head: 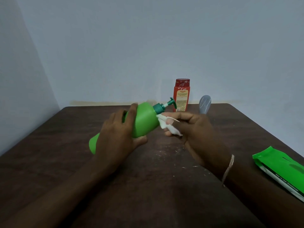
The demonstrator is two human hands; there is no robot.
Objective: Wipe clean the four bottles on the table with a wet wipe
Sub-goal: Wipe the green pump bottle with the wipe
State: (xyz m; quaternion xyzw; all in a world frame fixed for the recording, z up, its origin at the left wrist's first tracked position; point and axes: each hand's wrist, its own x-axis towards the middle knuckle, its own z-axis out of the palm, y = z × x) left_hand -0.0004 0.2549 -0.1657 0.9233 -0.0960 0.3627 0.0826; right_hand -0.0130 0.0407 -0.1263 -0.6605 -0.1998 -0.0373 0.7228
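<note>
My left hand (118, 134) grips a green pump bottle (144, 120) around its middle and holds it tilted above the table, its dark green pump head up and to the right. My right hand (189, 127) pinches a crumpled white wet wipe (166, 125) against the bottle's shoulder, just below the pump collar. A red bottle (181, 96) stands upright at the far edge of the table. To its right a grey bottle (204, 105) shows behind my right hand, its lower part hidden. No fourth bottle is in view.
A green pack of wet wipes (283, 171) lies at the table's right edge. The dark brown table (148, 186) has pale scuffs near its middle. A pale blue wall rises right behind its far edge and along the left side.
</note>
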